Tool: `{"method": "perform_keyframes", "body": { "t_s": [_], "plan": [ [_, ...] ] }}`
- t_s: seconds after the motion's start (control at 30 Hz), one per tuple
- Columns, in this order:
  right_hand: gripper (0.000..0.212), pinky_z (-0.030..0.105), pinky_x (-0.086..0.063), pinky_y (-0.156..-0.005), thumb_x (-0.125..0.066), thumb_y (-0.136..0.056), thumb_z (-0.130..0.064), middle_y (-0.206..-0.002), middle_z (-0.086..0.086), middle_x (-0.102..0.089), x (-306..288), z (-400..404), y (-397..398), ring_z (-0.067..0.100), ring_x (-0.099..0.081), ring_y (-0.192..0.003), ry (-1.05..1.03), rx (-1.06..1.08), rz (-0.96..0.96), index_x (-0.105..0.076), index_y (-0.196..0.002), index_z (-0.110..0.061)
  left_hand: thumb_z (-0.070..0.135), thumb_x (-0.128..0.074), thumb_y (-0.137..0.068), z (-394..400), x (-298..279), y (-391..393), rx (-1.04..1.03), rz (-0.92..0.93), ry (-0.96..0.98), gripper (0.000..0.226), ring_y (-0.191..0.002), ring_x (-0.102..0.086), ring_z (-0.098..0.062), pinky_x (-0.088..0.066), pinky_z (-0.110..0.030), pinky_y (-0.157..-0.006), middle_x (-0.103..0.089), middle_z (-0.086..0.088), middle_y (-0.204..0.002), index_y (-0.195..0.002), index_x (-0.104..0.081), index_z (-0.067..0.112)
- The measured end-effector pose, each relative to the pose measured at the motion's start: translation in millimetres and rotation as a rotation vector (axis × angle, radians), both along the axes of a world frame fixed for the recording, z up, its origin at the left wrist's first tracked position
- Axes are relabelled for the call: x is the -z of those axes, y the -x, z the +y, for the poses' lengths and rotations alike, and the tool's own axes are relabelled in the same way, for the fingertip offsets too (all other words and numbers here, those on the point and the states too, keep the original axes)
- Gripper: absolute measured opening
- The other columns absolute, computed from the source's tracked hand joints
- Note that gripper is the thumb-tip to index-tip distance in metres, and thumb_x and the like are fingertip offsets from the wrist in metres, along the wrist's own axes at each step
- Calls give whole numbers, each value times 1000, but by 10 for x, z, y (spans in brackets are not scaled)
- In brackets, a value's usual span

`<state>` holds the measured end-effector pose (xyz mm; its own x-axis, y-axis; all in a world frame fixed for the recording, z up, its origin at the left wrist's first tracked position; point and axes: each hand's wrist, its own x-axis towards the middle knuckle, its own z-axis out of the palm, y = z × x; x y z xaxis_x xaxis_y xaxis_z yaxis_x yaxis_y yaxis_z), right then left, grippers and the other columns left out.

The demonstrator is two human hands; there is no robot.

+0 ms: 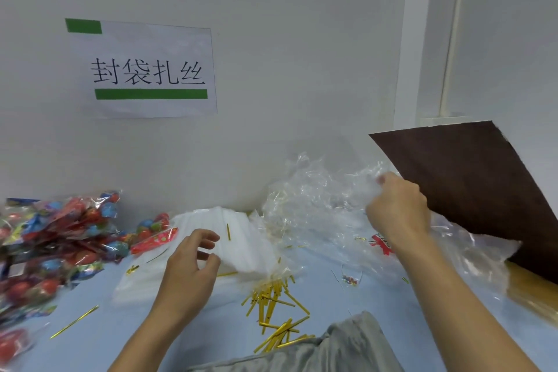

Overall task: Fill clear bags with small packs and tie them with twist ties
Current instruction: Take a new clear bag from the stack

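A heap of crumpled clear bags [320, 208] lies at the back of the table [126, 332], where the right hand [398, 208] grips a bunch of it. The left hand [190, 266] hovers with loosely curled, empty fingers over a white bag stack [241, 239]. Gold twist ties [274, 305] are scattered just in front, and colourful small packs [54, 239] are piled at the left.

Your right hand [398, 205] is raised over the heap of crumpled clear plastic bags [314, 205] by the white wall, fingers curled into the film. Your left hand [190, 269] hovers with loosely bent fingers over the flat white stack of unused bags [238, 236]. Gold twist ties [277, 308] lie scattered on the pale blue table [126, 332] between your arms. Colourful red-and-blue small packs [57, 233] pile at your left. A dark brown board [471, 187] leans at your right, and a printed paper sign with green bars [145, 70] hangs on the wall.
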<state>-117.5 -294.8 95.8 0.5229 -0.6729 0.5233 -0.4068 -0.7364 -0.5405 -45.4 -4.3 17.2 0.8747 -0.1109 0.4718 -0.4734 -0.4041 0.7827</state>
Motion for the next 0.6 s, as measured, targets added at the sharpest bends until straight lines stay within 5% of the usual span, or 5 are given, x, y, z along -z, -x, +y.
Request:
{"method": "perform_keyframes", "body": {
  "t_s": [0.17, 0.27, 0.37, 0.5, 0.6],
  "plan": [
    [50, 29, -48, -94, -49, -87, 0, -124, 2, -65, -195, 875, -401, 22, -60, -112, -82, -613, -148, -62, -129, -24, 0, -47, -96, 61, -99, -22, 34, 145, 271, 29, -98, -64, -22, -53, -38, -79, -65, -1, -107, -100, -62, 25],
    [55, 15, -41, -91, -49, -87, 5, -123, -4, -62, -41, 1418, -556, 11, -57, -113, -126, -917, -126, -60, -128, -31, 15, -49, -100, 166, -177, -56, 72, 332, 608, 17, -96, -69, -29, -57, -44, -79, -69, -12, -107, -106, -64, 16],
    [67, 3, -42, -81, -47, -85, 9, -121, -4, -61, 299, 1816, -626, 4, -56, -111, -218, -1087, -99, -49, -131, -40, 45, -58, -95, 286, -233, -104, 160, 500, 857, 34, -87, -72, -30, -58, -42, -69, -73, -10, -97, -106, -65, 14],
    [79, 6, -47, -70, -47, -78, 11, -122, -1, -62, 598, 1975, -649, 0, -62, -94, -294, -1231, 0, -42, -138, -41, 25, -61, -97, 261, -187, -133, 124, 454, 673, 24, -82, -75, -26, -56, -31, -60, -74, -14, -106, -107, -67, 4],
    [77, 2, -45, -74, -48, -78, 9, -127, -5, -61, 654, 1898, -639, -4, -59, -107, -360, -1205, -12, -44, -138, -39, 7, -53, -99, 222, -137, -124, 56, 392, 615, 16, -80, -76, -22, -57, -28, -59, -73, -15, -104, -111, -63, 4]
  ]
}}
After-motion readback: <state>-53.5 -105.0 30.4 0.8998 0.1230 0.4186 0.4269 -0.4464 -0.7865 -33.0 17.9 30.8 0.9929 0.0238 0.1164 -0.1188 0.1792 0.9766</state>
